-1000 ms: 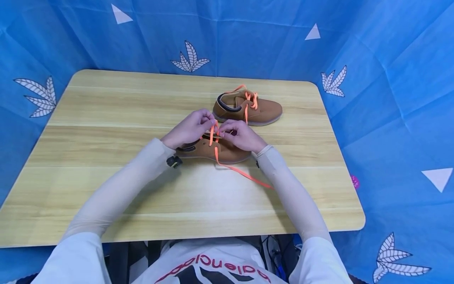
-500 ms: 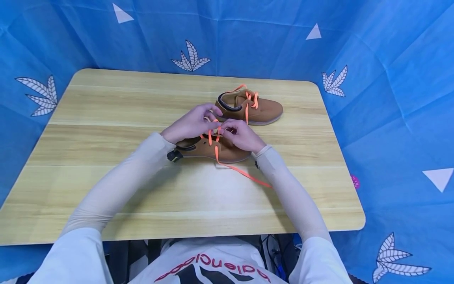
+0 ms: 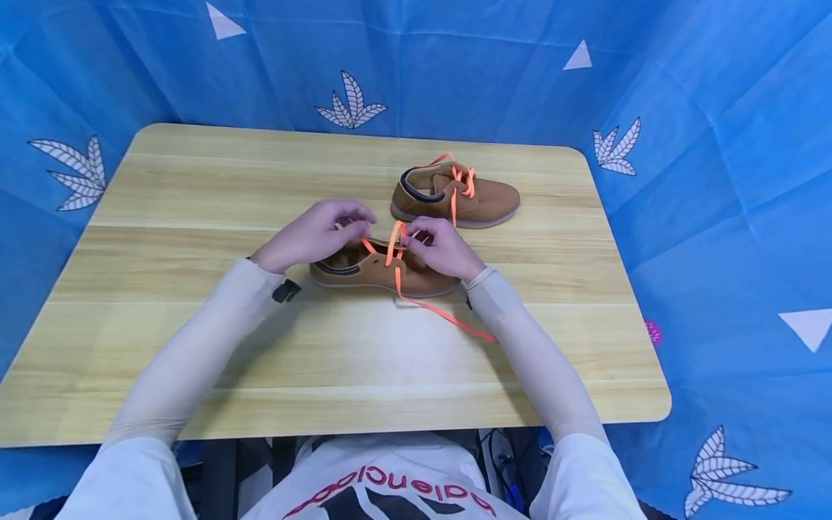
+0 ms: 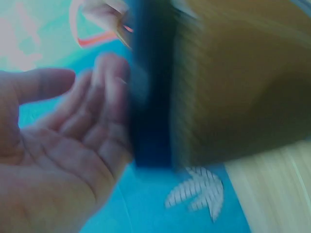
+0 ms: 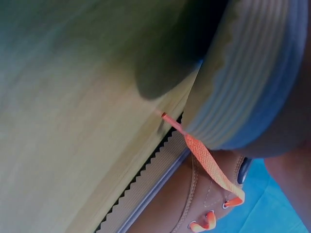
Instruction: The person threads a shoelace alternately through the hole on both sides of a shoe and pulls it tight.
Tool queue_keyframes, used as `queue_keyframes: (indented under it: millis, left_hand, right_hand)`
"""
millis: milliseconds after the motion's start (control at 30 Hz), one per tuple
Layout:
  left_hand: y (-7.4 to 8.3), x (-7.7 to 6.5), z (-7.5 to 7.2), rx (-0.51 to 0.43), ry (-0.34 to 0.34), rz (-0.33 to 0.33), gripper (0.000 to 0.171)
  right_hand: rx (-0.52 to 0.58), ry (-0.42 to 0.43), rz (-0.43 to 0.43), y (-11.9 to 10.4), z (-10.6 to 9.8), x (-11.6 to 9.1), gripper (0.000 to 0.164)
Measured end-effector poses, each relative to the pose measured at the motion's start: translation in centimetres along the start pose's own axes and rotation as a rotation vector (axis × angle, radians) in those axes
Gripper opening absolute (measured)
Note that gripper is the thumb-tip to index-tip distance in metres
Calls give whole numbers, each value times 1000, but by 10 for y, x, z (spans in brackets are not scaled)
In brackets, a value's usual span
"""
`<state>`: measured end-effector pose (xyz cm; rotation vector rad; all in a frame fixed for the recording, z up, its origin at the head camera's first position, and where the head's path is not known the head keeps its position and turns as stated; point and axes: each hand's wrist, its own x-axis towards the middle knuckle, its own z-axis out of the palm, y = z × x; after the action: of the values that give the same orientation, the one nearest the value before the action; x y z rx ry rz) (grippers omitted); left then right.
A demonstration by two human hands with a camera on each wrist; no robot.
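The near brown shoe point(image 3: 367, 274) sits toe to the right, with an orange shoelace point(image 3: 393, 245) rising in a loop above its eyelets. My right hand point(image 3: 445, 249) is bent over the lacing and pinches the lace at the top of the shoe; the exact contact is partly hidden. Beside the heel opening is my left hand point(image 3: 318, 230). In the left wrist view that hand point(image 4: 68, 131) has thumb and fingers apart with nothing between them, next to the blurred shoe point(image 4: 248, 82). The right wrist view mostly shows the shoe's ribbed sole point(image 5: 248, 82).
Behind stands a second brown shoe point(image 3: 490, 202) with orange laces, one lace end point(image 5: 209, 162) hanging down. A long lace end point(image 3: 455, 323) trails over the wooden table point(image 3: 195, 347) toward the right forearm. Blue patterned cloth point(image 3: 455, 72) surrounds the table.
My left hand has left the lace loop and moved left toward the heel, and the loop now stands uncovered. The right hand has stayed nearly in place.
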<state>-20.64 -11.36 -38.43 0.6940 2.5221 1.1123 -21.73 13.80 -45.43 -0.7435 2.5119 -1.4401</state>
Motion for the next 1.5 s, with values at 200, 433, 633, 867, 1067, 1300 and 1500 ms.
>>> queue_keyframes:
  millis: [200,433,633,867,1067,1300,1500]
  left_hand:
    - [-10,-7,-6,201,34,-36,26]
    - [-47,7,-21,189,-71,-301,59]
    - [-56,29,-17,-49,-175,-348,52]
    - [-50,43,-11,-251,-134,-395,42]
    - [-50,49,-10,-551,-93,-448,45]
    - [-45,55,-20,-822,82,-425,32]
    - [-31,54,-34,-888,158,-348,30]
  right_hand:
    - [53,25,47,-1,-3,0,8]
    - [49,-22,87,0,0,0,13]
    - [51,-3,53,3,1,-1,10]
    - [46,-33,16,2,1,-1,10]
    - [44,-36,8,2,2,-1,11]
    - [56,-34,23,5,2,-1,13]
    - [36,-40,22,6,1,-3,15]
